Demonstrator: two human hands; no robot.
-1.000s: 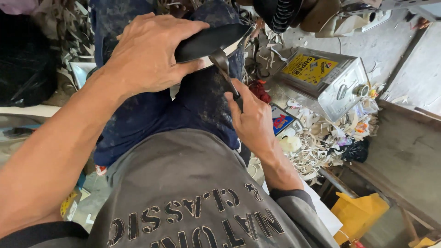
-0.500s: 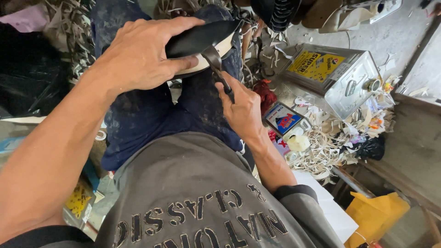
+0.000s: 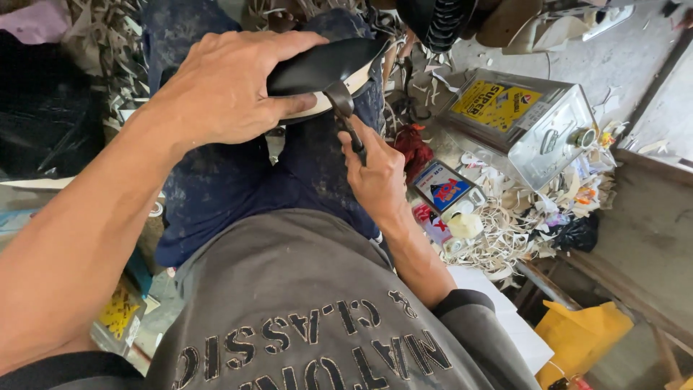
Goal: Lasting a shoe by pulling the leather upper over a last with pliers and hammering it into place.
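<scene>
Black shoe over my lap, long axis running roughly from 8 to 2 o'clock, pointed toe toward 2. Upper glossy black, a pale sole edge showing along its underside. My left hand wraps the rear half, fingers closed tight over the top, so the heel is hidden. My right hand sits just below at 5 o'clock, fingers curled shut on a dark-handled tool whose head meets the sole edge; the handle's lower end is buried in my palm. Metal tin lies on the floor at 3 o'clock among pale scraps.
</scene>
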